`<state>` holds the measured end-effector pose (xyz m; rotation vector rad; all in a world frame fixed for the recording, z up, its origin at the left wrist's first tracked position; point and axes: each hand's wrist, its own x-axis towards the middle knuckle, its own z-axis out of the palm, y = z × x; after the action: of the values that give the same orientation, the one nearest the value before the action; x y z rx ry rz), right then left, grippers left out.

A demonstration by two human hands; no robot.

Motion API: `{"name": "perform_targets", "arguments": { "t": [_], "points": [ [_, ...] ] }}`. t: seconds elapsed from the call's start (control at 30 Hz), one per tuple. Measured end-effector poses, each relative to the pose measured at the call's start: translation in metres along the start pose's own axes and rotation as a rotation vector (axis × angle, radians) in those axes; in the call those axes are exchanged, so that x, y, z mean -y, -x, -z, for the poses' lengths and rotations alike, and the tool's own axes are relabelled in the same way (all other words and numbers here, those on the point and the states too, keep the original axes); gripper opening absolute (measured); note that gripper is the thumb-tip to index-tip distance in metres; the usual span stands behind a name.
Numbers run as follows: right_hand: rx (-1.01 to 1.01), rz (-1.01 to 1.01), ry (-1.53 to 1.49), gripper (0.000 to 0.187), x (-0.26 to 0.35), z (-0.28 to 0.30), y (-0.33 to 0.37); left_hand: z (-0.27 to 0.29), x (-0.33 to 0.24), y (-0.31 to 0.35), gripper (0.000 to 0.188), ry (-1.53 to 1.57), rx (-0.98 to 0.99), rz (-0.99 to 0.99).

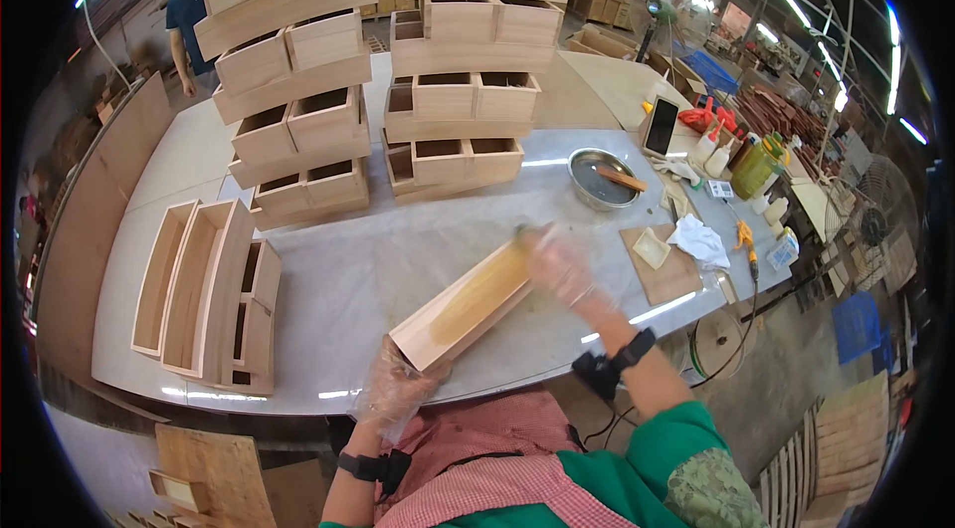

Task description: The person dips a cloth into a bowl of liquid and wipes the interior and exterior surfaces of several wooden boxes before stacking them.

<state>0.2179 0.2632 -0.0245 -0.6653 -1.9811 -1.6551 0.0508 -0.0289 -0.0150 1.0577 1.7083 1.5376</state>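
A long pale wooden box (472,304) lies aslant on the table, one long face up. A darker, yellowish patch that looks wet covers much of that face. My left hand (400,384), in a clear plastic glove, grips the box at its near left end. At the far right end is my right hand (560,264), also gloved and smeared by motion. Its fingers are closed against the upper face, and a small greenish thing shows at their tips, too blurred to name.
Tall stacks of wooden drawer boxes (468,95) stand at the back, and more boxes (214,284) at the left. To the right are a metal bowl (600,180) with a brush-like wooden piece, a board (662,266), a white cloth (699,241), bottles (718,158) and a phone (660,125).
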Motion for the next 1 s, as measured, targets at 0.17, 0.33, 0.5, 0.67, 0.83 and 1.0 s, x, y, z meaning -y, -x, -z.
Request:
{"name": "perform_targets", "arguments": {
  "t": [0.17, 0.33, 0.5, 0.67, 0.83, 1.0],
  "points": [
    [0.250, 0.129, -1.422, 0.033, 0.024, 0.109, -0.019, 0.004, -0.014, 0.003, 0.070, -0.116, 0.000, 0.078],
    [0.229, 0.037, -1.343, 0.019, -0.020, 0.082, -0.059, 0.003, -0.012, 0.001, 0.075, -0.036, 0.036, 0.121],
    [0.172, 0.061, -1.369, 0.022, -0.004, 0.140, -0.084, 0.009, -0.007, 0.002, 0.070, -0.063, 0.078, 0.034],
    [0.194, 0.209, -1.483, 0.018, 0.004, 0.150, -0.069, 0.013, -0.002, 0.000, 0.067, -0.026, 0.101, 0.038],
    [0.306, -0.017, -1.210, 0.014, -0.005, 0.105, -0.066, 0.005, -0.003, 0.004, 0.063, 0.006, 0.051, 0.107],
    [0.337, 0.215, -1.531, 0.017, -0.007, 0.184, -0.065, 0.019, -0.007, 0.002, 0.063, 0.012, 0.183, 0.061]
  ]
}}
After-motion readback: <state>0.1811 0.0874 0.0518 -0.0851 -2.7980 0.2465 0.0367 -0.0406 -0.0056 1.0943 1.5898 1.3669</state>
